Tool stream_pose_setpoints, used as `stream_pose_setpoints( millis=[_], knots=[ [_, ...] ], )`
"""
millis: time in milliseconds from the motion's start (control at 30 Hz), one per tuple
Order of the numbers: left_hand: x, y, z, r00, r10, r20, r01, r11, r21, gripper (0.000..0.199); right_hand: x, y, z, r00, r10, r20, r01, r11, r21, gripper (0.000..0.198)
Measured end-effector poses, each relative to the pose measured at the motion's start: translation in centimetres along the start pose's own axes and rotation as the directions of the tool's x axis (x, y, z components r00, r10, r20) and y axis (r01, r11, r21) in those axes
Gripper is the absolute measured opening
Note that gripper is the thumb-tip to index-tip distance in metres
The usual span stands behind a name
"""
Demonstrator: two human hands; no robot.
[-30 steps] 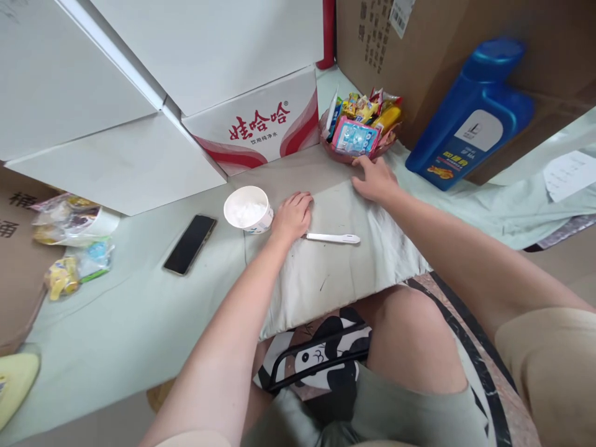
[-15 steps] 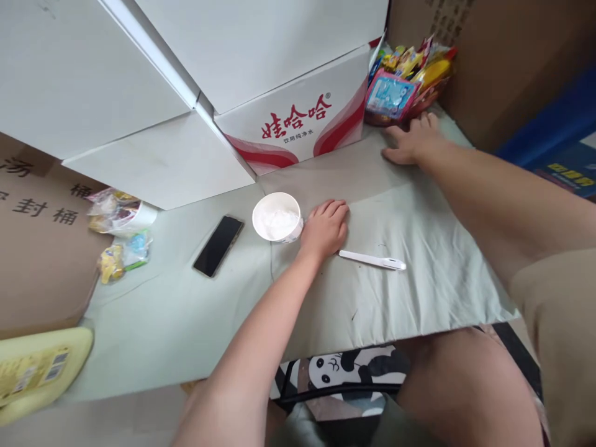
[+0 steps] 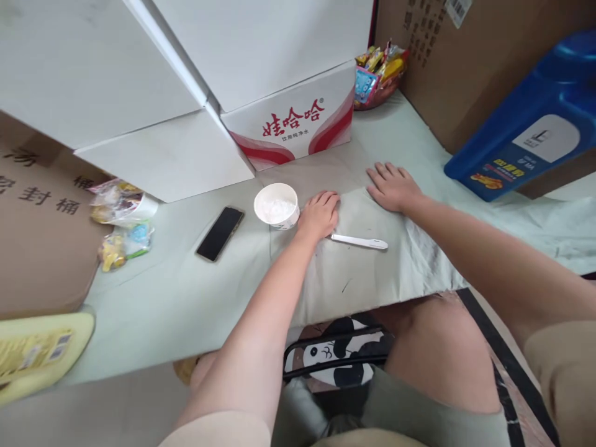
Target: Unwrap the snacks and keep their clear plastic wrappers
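My left hand (image 3: 319,215) rests palm down on a pale grey cloth (image 3: 367,273) spread over the table, its fingers curled a little, right beside a white cup (image 3: 276,206) with white stuff in it. A white pen (image 3: 359,241) lies on the cloth just to the right of that hand. My right hand (image 3: 393,185) lies flat on the cloth farther right, fingers spread and holding nothing.
A black phone (image 3: 220,233) lies left of the cup. A white box with red print (image 3: 298,124) stands behind. A dish of snacks (image 3: 378,74) is at the back, a blue jug (image 3: 531,130) at right, snack packets (image 3: 118,223) and cardboard boxes (image 3: 37,236) at left.
My right hand has drawn back from the snack dish toward me and now lies flat on the cloth. The left hand stays by the cup; the view has shifted.
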State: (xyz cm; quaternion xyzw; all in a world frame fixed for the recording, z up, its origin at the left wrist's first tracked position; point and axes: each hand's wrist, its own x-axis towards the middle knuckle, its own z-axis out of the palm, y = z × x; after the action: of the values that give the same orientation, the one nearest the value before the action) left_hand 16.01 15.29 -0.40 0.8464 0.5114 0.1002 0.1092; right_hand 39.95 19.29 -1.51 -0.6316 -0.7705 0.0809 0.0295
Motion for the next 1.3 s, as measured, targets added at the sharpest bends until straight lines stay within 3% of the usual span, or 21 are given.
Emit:
stream_pose_setpoints(
  millis=[133, 200, 300, 433, 533, 600, 700, 767, 833, 933, 1000, 1100, 1200, 1300],
  knots=[
    [-1.8, 2.5, -1.5, 0.999, 0.028, 0.041, -0.022, 0.988, -0.153, 0.043, -5.3, -1.7, 0.4, 0.998, 0.009, 0.069, -0.006, 0.999, -0.040, 0.069],
    [-4.5, 4.3, -2.9, 0.986, 0.115, -0.121, -0.145, 0.951, -0.274, 0.038, -6.8, -1.9, 0.8, 0.998, -0.021, 0.063, 0.024, 0.999, -0.049, 0.070],
    [-10.1, 5.5, -5.4, 0.932, 0.122, -0.342, -0.265, 0.872, -0.412, 0.022, -7.3, -1.4, 1.0, 0.997, -0.068, 0.027, 0.069, 0.997, -0.027, 0.067],
    [-17.0, 2.1, -7.7, 0.890, -0.122, -0.439, -0.207, 0.750, -0.628, 0.029, -6.2, -1.1, -1.1, 0.995, -0.034, 0.094, 0.032, 0.999, 0.019, 0.049],
    [-19.8, -2.4, -7.7, 0.833, -0.351, -0.428, -0.103, 0.662, -0.742, 0.039, -5.5, -3.7, -4.5, 0.999, 0.017, -0.033, -0.016, 1.000, 0.022, 0.047],
    [-20.9, -4.7, -7.0, 0.798, -0.457, -0.393, -0.036, 0.615, -0.787, 0.047, -5.2, -7.5, -7.0, 0.982, -0.004, -0.187, 0.008, 1.000, 0.017, 0.054],
    [-21.9, -6.6, -6.1, 0.803, -0.504, -0.317, 0.066, 0.605, -0.793, 0.051, -4.9, -16.1, -9.7, 0.898, -0.120, -0.423, 0.164, 0.984, 0.069, 0.044],
    [-22.3, -7.2, -6.2, 0.829, -0.490, -0.269, 0.139, 0.647, -0.750, 0.050, -4.4, -22.6, -10.4, 0.852, -0.221, -0.474, 0.321, 0.937, 0.140, 0.027],
    [-22.6, -7.6, -6.7, 0.856, -0.466, -0.223, 0.193, 0.689, -0.699, 0.047, -3.2, -28.8, -9.9, 0.808, -0.382, -0.449, 0.503, 0.844, 0.187, 0.015],
    [-22.9, -8.2, -7.9, 0.868, -0.475, -0.144, 0.293, 0.725, -0.623, 0.042, -0.2, -37.4, -7.4, 0.727, -0.604, -0.327, 0.679, 0.702, 0.212, 0.021],
    [-23.1, -8.8, -8.5, 0.836, -0.544, -0.078, 0.403, 0.704, -0.584, 0.038, 2.7, -42.6, -4.9, 0.702, -0.671, -0.237, 0.711, 0.670, 0.211, 0.028],
    [-23.3, -9.6, -8.9, 0.767, -0.642, 0.005, 0.511, 0.606, -0.610, 0.030, 7.4, -49.9, -1.0, 0.684, -0.707, -0.180, 0.729, 0.659, 0.186, 0.035],
    [-23.5, -10.7, -8.9, 0.732, -0.675, 0.088, 0.549, 0.508, -0.664, 0.032, 11.6, -56.3, 2.4, 0.710, -0.684, -0.166, 0.704, 0.689, 0.173, 0.046],
    [-23.7, -11.8, -8.9, 0.734, -0.663, 0.151, 0.577, 0.489, -0.654, 0.031, 14.4, -61.0, 4.8, 0.791, -0.597, -0.131, 0.611, 0.767, 0.197, 0.064]
  ],
)
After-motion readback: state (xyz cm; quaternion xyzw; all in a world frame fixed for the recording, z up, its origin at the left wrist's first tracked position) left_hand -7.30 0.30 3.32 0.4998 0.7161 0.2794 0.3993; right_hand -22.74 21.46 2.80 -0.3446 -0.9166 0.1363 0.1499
